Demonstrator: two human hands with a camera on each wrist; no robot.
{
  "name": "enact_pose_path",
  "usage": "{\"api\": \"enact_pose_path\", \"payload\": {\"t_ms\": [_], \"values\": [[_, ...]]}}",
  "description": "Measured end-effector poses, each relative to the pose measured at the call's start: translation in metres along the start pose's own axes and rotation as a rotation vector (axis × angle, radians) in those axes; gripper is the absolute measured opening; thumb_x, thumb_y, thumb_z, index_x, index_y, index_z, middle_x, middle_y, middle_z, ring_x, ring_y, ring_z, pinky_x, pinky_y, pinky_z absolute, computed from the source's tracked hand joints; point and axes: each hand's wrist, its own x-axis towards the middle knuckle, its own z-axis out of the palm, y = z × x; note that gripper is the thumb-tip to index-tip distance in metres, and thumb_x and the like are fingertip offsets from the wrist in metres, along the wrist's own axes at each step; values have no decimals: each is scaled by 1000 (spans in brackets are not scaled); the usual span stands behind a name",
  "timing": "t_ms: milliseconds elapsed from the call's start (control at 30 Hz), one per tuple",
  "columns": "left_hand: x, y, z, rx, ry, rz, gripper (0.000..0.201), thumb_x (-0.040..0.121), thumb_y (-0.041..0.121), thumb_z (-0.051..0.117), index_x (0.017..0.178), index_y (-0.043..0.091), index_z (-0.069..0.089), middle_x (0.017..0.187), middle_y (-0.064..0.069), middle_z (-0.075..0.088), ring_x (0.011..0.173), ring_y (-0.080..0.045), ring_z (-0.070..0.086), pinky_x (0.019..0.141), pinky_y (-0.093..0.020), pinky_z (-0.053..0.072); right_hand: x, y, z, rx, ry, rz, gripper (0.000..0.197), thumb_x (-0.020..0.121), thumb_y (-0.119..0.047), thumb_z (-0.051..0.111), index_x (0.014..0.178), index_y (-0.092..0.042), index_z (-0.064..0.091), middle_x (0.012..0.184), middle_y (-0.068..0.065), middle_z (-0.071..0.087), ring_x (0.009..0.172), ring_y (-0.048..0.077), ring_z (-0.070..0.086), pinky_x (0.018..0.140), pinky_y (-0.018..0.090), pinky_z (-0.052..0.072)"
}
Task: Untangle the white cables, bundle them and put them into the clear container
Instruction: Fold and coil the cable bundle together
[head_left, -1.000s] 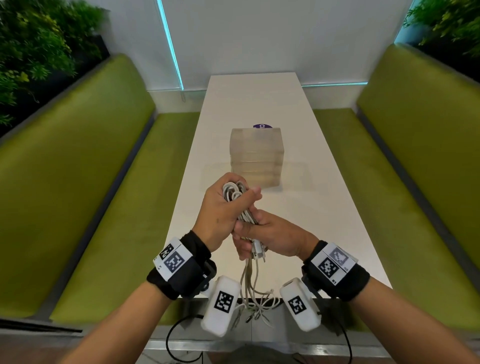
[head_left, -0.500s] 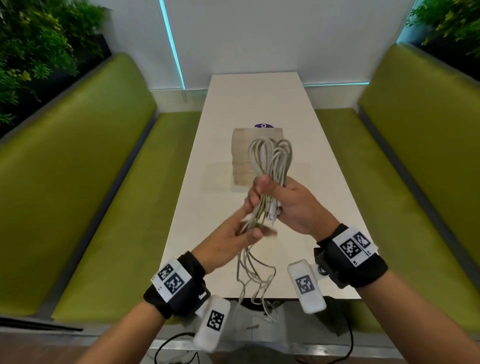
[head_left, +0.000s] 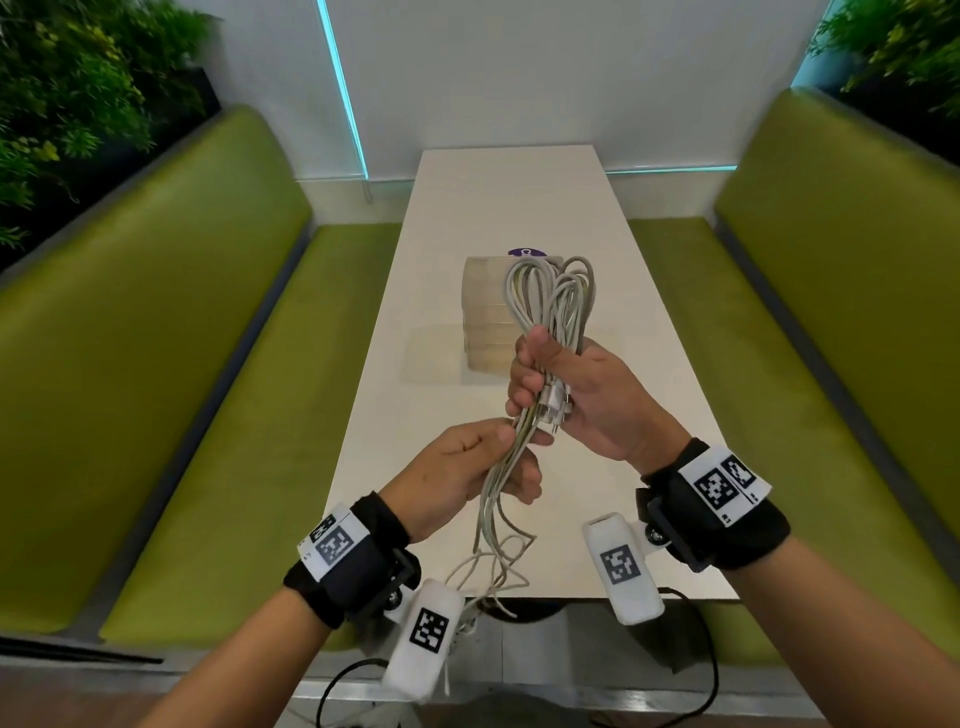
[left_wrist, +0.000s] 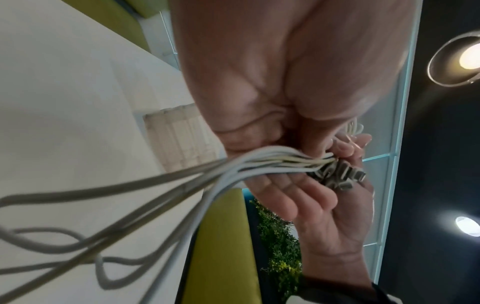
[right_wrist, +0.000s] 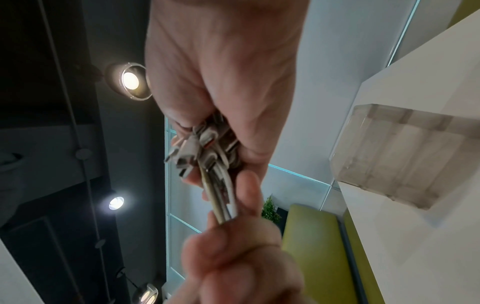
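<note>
Several white cables (head_left: 550, 306) are gathered in a bunch above the white table (head_left: 519, 197). My right hand (head_left: 566, 395) grips the bunch at its middle, with the loops standing up above the fist and the plugs (right_wrist: 197, 152) clustered in the palm. My left hand (head_left: 483, 467) sits just below and pinches the trailing strands (left_wrist: 272, 162), which hang down in loose loops (head_left: 493, 561) to the table's near edge. The clear container (head_left: 485, 317) stands on the table behind the cables, partly hidden by them; it also shows in the right wrist view (right_wrist: 405, 152).
Green upholstered benches (head_left: 156, 364) (head_left: 831, 338) run along both sides of the narrow table. A purple round sticker (head_left: 525, 252) lies just beyond the container. A clear flat lid (head_left: 431, 353) lies on the table left of the container. Plants fill the upper corners.
My right hand rose with the looped bunch, from below my left hand to above it. My left hand let go of the loops' top, dropped lower, and now pinches the trailing strands.
</note>
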Motion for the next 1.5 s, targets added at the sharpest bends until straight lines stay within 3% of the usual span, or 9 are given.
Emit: {"api": "enact_pose_path", "payload": {"t_ms": [367, 500, 600, 733, 867, 1033, 1167, 1367, 1500], "values": [[-12, 5, -14, 94, -63, -194, 42, 94, 45, 37, 72, 12, 51, 48, 5, 33, 43, -14, 48, 57, -26, 44, -3, -19, -7, -142, -7, -74, 27, 95, -28, 40, 80, -7, 49, 63, 0, 49, 62, 16, 52, 70, 31, 51], [-11, 14, -15, 52, 1, -153, 39, 93, 42, 41, 66, 15, 48, 47, 9, 26, 41, -9, 24, 46, -19, 29, -5, -34, -15, -581, -7, -49, 29, 92, -34, 52, 85, -6, 59, 63, 0, 56, 63, 21, 59, 73, 41, 49], [-10, 23, -13, 118, -8, -94, 39, 95, 39, 40, 67, 13, 48, 48, 8, 26, 42, -9, 22, 46, -18, 26, -4, -38, -14, -1001, -98, 81, 36, 85, -44, 61, 93, -9, 68, 68, 3, 63, 68, 32, 62, 66, 41, 51], [-10, 25, -9, 178, -49, -78, 38, 95, 36, 41, 71, 10, 53, 49, 8, 27, 45, -10, 21, 47, -19, 24, -6, -37, -9, -1129, -324, 299, 17, 84, -39, 66, 68, -35, 63, 61, -12, 58, 60, 18, 53, 57, 37, 46], [-9, 26, -7, 59, -137, -108, 31, 85, 38, 53, 78, 9, 62, 51, 7, 32, 46, -9, 26, 49, -20, 27, -6, -42, -9, -1192, -353, 415, 14, 76, -30, 78, 79, -21, 68, 68, 0, 64, 59, 17, 53, 52, 31, 45], [-5, 25, -12, -40, -258, -170, 93, 75, 82, 33, 111, 1, 63, 76, -10, 64, 54, -14, 49, 56, -25, 42, -8, -41, -10, -1370, -329, 383, 17, 79, -26, 75, 68, -27, 62, 62, -2, 59, 48, 11, 49, 48, 26, 44], [-3, 22, -25, -186, -231, -347, 126, 65, 91, 5, 119, -9, 59, 101, -30, 66, 67, -26, 66, 65, -31, 51, -13, -41, -5, -1556, -377, 327, 22, 82, -28, 72, 70, -29, 53, 87, -8, 52, 76, 10, 49, 65, 21, 42], [2, 26, -4, 161, -325, -427, 102, 67, 85, 45, 116, -2, 58, 106, -24, 68, 74, -28, 71, 63, -31, 56, -5, -28, 13, -1794, -591, 379, 13, 86, -15, 57, 90, -24, 66, 90, -8, 69, 85, 15, 61, 73, 30, 46], [-1, 31, 6, 409, -223, -395, 30, 79, 34, 67, 82, 4, 65, 66, -10, 68, 47, -20, 59, 54, -29, 50, -5, -26, 15, -1667, -650, 505, 12, 86, -17, 61, 97, -21, 65, 90, 0, 69, 73, 15, 55, 66, 29, 44]]}}
